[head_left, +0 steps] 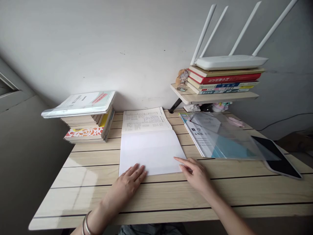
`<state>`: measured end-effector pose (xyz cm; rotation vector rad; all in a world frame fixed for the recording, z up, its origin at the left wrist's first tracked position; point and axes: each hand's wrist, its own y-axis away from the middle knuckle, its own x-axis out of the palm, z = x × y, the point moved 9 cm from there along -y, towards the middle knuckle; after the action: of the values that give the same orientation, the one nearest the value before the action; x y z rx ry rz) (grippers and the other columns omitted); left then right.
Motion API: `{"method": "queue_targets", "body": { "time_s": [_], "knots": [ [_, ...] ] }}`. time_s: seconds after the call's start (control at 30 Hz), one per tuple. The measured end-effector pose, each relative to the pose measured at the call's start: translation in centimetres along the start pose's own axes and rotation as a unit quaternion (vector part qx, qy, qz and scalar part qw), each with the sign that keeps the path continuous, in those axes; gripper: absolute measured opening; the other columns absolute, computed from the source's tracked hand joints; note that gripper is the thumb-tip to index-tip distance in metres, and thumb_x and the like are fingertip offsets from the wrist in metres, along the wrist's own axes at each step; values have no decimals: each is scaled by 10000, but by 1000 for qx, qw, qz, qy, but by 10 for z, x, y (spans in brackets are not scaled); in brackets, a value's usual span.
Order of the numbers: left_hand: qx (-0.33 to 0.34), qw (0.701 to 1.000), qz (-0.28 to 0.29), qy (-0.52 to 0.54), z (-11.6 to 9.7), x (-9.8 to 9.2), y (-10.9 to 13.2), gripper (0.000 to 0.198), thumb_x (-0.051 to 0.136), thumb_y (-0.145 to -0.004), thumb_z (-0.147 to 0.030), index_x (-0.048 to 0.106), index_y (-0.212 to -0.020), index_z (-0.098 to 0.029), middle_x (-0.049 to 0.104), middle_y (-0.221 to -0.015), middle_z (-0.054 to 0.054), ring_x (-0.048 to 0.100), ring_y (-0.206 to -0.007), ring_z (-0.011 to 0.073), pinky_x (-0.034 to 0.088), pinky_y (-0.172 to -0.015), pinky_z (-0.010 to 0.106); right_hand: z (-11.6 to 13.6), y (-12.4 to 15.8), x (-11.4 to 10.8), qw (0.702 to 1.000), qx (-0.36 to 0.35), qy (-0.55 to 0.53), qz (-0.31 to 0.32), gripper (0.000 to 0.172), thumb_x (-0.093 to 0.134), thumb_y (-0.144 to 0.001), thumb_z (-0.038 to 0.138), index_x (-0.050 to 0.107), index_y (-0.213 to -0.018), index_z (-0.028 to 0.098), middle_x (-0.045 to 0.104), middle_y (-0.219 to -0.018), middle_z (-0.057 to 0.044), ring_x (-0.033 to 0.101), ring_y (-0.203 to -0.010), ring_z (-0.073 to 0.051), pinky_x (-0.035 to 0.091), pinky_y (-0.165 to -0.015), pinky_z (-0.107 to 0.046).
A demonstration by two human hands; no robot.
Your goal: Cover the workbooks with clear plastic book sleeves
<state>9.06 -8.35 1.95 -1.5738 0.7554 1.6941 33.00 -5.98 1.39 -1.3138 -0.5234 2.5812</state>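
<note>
An open booklet lies turned on the desk before me, its printed page [144, 120] at the far side and a blank white page [150, 148] nearer. My left hand [132, 179] rests flat on the near left edge of the white page, fingers stretched out. At the near right corner is my right hand [194, 171], its index finger extended over the page and its thumb apart at the edge. The other right fingers are curled underneath, partly hidden. Nothing shows between the fingers of either hand.
A book stack [85, 120] stands left. On the right lie a math textbook [200, 137], a clear plastic cover [234, 140] over it, and a dark-screened tablet or phone [278, 156]. Behind, a small shelf [220, 98] bears books [227, 78] and a white router [232, 62].
</note>
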Motion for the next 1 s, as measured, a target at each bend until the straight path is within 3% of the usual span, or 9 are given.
{"method": "queue_targets", "body": {
  "time_s": [0.17,0.23,0.33,0.4,0.7,0.8,0.87,1.0],
  "knots": [
    [-30,999,17,10,-4,11,0,561,353,-897,-109,263,-1444,-190,287,-1502,50,283,-1363,242,340,-1071,391,-1,3,2,1000,-13,-9,10,304,451,-861,258,749,-915,265,541,-635,-30,541,-612,-166,464,-620,-301],
    [-54,998,8,24,-9,12,1,571,379,-922,-276,221,-1458,-158,243,-1514,94,225,-1383,272,309,-1078,431,-1,3,3,1000,-9,-12,14,299,461,-854,243,758,-864,266,548,-645,-33,548,-621,-166,467,-629,-301],
    [-84,996,-20,29,-16,8,1,780,368,-873,-575,152,-1472,-124,186,-1521,155,147,-1394,342,243,-1078,516,1,3,2,1000,-3,-14,18,299,465,-845,222,761,-859,262,544,-644,-34,547,-617,-167,465,-625,-305],
    [-90,995,-42,22,-20,4,0,837,330,-835,-664,140,-1477,-162,182,-1524,153,139,-1389,371,216,-1064,555,2,3,1,1000,-1,-11,17,310,457,-843,206,761,-862,259,539,-642,-36,545,-618,-170,462,-620,-307],
    [-103,991,-87,-8,-23,-4,-3,757,343,-813,-686,171,-1461,-335,228,-1522,104,216,-1351,398,257,-1006,577,3,9,-5,997,3,72,-3,367,430,-799,103,761,-846,254,572,-719,-67,538,-728,-199,457,-703,-348],
    [-110,990,-87,-5,-23,-2,-4,720,363,-829,-657,168,-1456,-359,223,-1523,103,226,-1345,405,269,-991,592,22,10,-9,986,21,163,-13,350,454,-762,81,755,-824,248,623,-1045,-107,532,-938,-267,439,-781,-426],
    [-115,989,-89,-2,-22,-1,-5,695,374,-842,-633,171,-1452,-372,226,-1522,104,236,-1340,408,270,-986,602,46,11,-4,981,11,195,1,338,459,-762,78,742,-869,230,556,-1267,-90,477,-1104,-318,411,-845,-487],
    [-118,989,-93,2,-22,0,-6,667,386,-854,-604,196,-1449,-369,224,-1523,101,231,-1343,401,260,-999,599,106,24,33,980,-108,137,97,406,409,-854,127,604,-1202,204,531,-1336,-67,396,-1267,-277,339,-999,-491]
  ]
}}
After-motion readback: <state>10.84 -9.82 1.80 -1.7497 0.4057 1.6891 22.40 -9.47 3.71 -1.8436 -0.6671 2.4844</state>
